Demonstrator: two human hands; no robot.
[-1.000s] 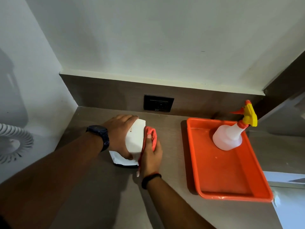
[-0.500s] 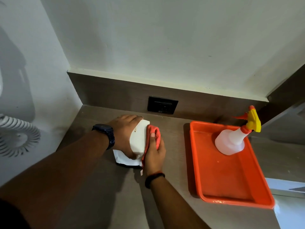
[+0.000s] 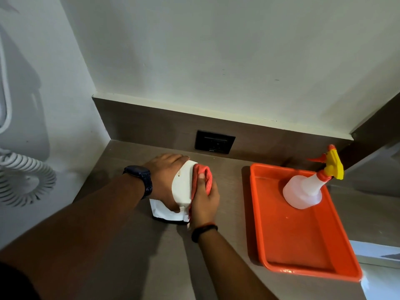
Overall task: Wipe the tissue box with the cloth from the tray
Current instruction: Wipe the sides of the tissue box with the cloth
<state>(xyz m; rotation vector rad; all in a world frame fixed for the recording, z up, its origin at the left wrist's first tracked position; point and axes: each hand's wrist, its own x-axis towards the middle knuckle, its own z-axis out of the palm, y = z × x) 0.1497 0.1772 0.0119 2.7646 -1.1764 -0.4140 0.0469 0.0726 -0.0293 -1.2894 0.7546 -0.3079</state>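
The left hand [image 3: 165, 180] lies spread over the left side and top of the white box [image 3: 183, 187], fingers wrapped around it, holding it on the tabletop [image 3: 134, 245]. Just to its right, the right hand [image 3: 204, 200] is closed around the bunched pink cloth [image 3: 202, 177], pressing it against the box's right face. Well to the right of that hand sits the orange tray [image 3: 303, 239], with a spray bottle [image 3: 307, 189] standing at its far end.
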